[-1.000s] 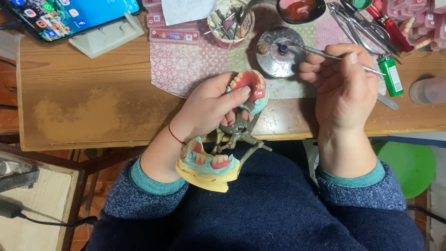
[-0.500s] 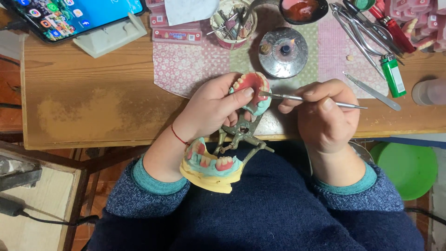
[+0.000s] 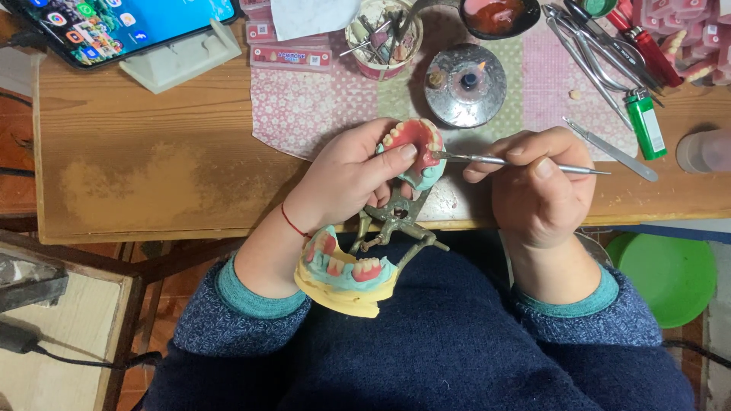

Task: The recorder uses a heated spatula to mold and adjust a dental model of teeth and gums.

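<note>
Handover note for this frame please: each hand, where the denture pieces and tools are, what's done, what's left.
Left hand: grips the upper denture model, teeth facing up, above the table edge.
Right hand: holds a thin metal instrument, its tip at the model's right rim.
Hinged metal frame hangs below; lower model, on a yellow base, rests over the lap.
Spirit burner is lit.
Done: teeth stand in pink wax on both models.
Left: cannot tell how much wax work remains.

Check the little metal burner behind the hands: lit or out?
Lit. A small orange flame shows at the wick in the middle of the round metal burner, which stands on the patterned cloth just beyond the hands.
</note>
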